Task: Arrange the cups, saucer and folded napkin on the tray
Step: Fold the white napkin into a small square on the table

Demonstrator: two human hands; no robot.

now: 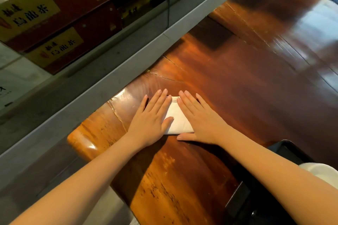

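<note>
A white folded napkin [177,118] lies flat on the glossy wooden table [228,82]. My left hand [151,118] presses palm-down on its left part, fingers spread. My right hand [199,118] presses flat on its right part, thumb at the napkin's near edge. Both hands cover much of the cloth. At the lower right, the corner of a dark tray [287,150] shows, with a white saucer or dish [323,171] partly hidden behind my right forearm. No cups are in view.
A grey metal ledge [113,78] runs along the table's left edge, with a glass case of red and yellow tea boxes [54,23] behind it. A dark object [237,201] sits at the table's near edge by the tray.
</note>
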